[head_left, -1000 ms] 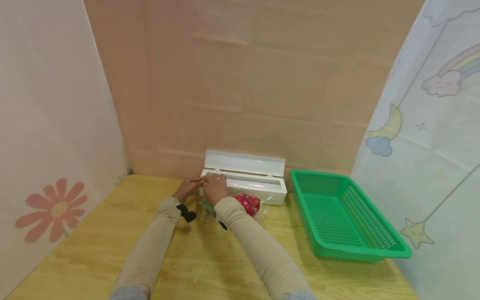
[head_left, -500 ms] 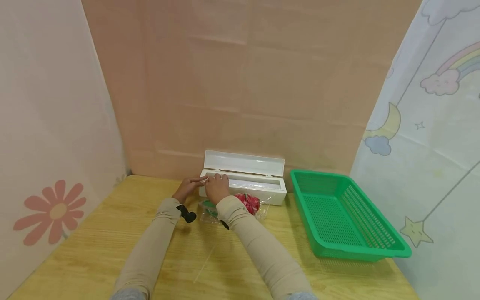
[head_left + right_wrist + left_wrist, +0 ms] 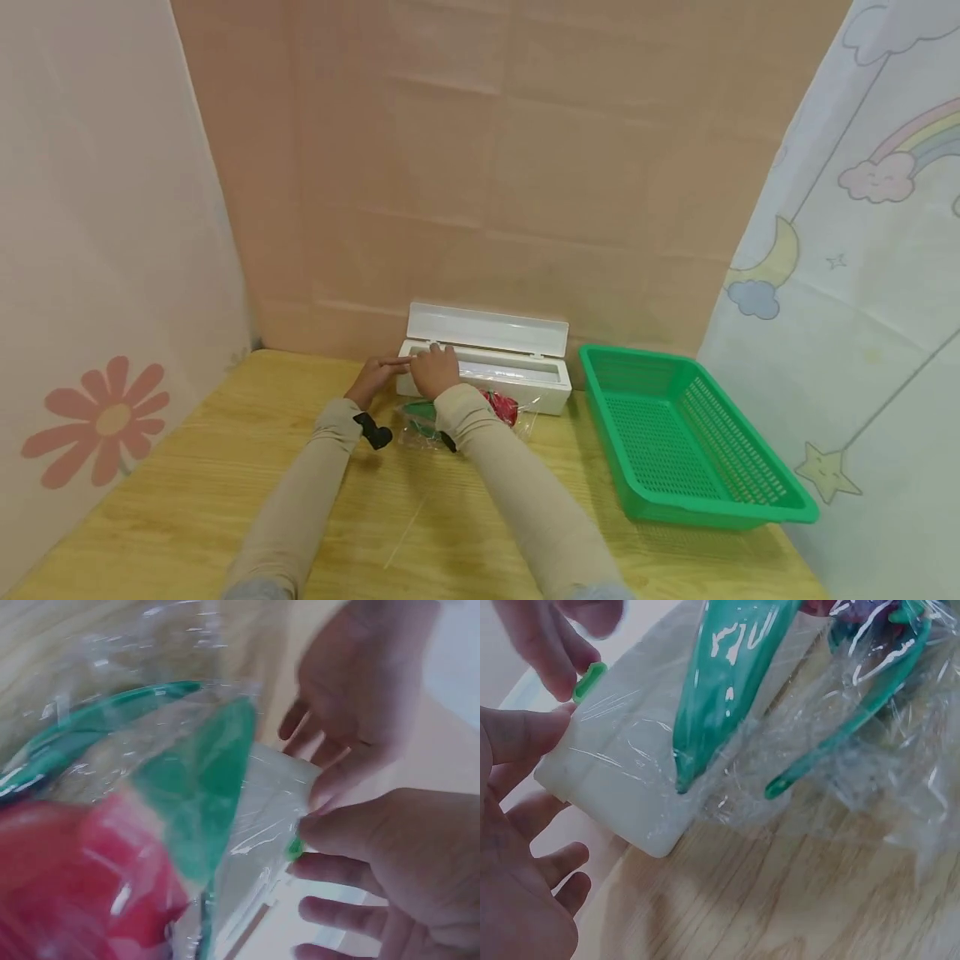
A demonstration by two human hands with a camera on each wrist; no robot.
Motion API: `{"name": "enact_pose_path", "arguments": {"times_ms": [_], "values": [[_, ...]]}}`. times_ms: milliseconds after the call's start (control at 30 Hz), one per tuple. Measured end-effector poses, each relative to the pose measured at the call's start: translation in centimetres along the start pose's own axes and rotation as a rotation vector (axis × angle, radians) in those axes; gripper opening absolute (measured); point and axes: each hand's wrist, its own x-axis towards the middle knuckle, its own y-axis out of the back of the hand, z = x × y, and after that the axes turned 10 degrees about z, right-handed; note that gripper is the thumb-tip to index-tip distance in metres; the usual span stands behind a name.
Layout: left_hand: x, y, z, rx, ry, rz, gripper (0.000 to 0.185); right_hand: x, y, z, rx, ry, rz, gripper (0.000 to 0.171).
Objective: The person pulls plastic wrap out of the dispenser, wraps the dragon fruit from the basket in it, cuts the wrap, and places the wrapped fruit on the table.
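A white film dispenser box (image 3: pixel 517 382) stands at the table's back with its lid (image 3: pixel 487 327) raised. My left hand (image 3: pixel 377 373) rests its thumb and straight fingers against the box's left end (image 3: pixel 630 787). My right hand (image 3: pixel 437 368) is on the box's top edge, where it pinches a small green slider (image 3: pixel 589 681) (image 3: pixel 294 847). Just in front of the box lies a red and green thing (image 3: pixel 504 407) wrapped in clear film. In the wrist views its green leaf (image 3: pixel 720 675) (image 3: pixel 202 795) and red body (image 3: pixel 75 877) fill much of the frame.
A green plastic basket (image 3: pixel 750 510) stands to the right of the box. The wooden table (image 3: pixel 187 475) is walled in by a pink panel behind and printed sheets on both sides. A thin pale strip (image 3: pixel 408 529) lies between my forearms.
Both hands stay at the dispenser's left end. The right hand has edged very slightly to the right along the box.
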Motion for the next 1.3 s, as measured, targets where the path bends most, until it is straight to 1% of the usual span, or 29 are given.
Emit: {"name": "enact_pose_path", "arguments": {"times_ms": [100, 233, 367, 400, 467, 567, 600, 667, 833, 933, 1033, 1200, 1300], "values": [[0.1, 0.0, 0.0, 0.014, 0.007, 0.014, 0.037, 0.9, -0.2, 0.4, 0.049, -0.007, 0.045, 0.021], [0.0, -0.2, 0.2, -0.003, 0.002, 0.01, 0.033, 1.6, -0.9, 0.7, 0.121, -0.035, 0.102, 0.016], [-1.5, 0.0, 2.2, -0.012, -0.026, 0.02, 0.03, 2.1, -1.8, 0.6, 0.183, -0.073, 0.148, 0.012], [-1.5, -0.1, 2.2, -0.014, -0.027, 0.026, 0.029, 2.1, -1.9, 0.7, 0.196, -0.084, 0.152, 0.011], [-1.2, -0.1, 1.9, -0.016, -0.047, 0.034, 0.028, 2.2, -2.1, 0.8, 0.228, -0.101, 0.153, 0.012], [-0.3, -0.3, 0.0, -0.045, -0.047, 0.046, 0.027, 2.3, -2.1, 0.9, 0.279, -0.11, 0.133, 0.012], [0.1, -0.3, -0.7, -0.051, -0.041, 0.047, 0.027, 2.2, -2.1, 1.0, 0.28, -0.102, 0.131, 0.012], [0.0, -0.3, -0.9, -0.053, -0.038, 0.042, 0.027, 2.4, -2.0, 1.0, 0.26, -0.089, 0.124, 0.013], [0.1, -0.3, -0.7, 0.0, -0.059, 0.054, 0.027, 2.9, -1.0, 1.2, 0.144, -0.032, 0.119, 0.014], [0.2, -0.4, -0.5, 0.01, -0.073, 0.064, 0.027, 3.0, -0.3, 1.3, 0.1, -0.005, 0.109, 0.013], [0.1, -0.4, -0.4, -0.001, -0.069, 0.063, 0.026, 3.1, -0.1, 1.5, 0.093, 0.0, 0.097, 0.013], [0.5, -0.3, -0.4, 0.007, -0.079, 0.041, 0.026, 3.4, -0.3, 2.0, 0.082, -0.019, 0.089, 0.015], [0.6, -0.3, -0.4, 0.002, -0.069, 0.049, 0.026, 3.4, -0.5, 2.1, 0.075, -0.017, 0.093, 0.016]]}}
